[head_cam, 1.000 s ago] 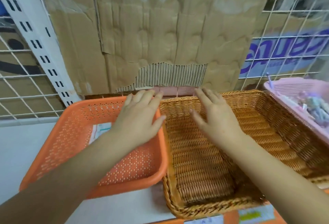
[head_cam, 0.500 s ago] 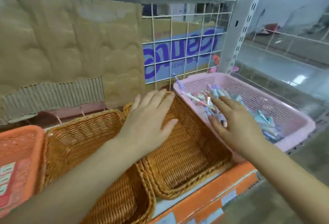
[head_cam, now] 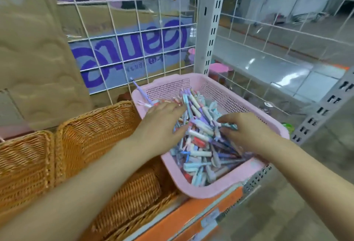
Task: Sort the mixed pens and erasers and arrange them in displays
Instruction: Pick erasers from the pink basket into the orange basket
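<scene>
Pens and erasers [head_cam: 199,145] lie mixed in a heap inside the pink basket [head_cam: 210,192], which sits at the right end of the shelf [head_cam: 191,215], just beside a wicker basket [head_cam: 95,129] on its left. Your left grip [head_cam: 162,125] lies open, fingers spread flat on the heap. Your right grip [head_cam: 247,131] reaches into the heap with curled fingers (pinching a pen or not, I cannot tell).
</scene>
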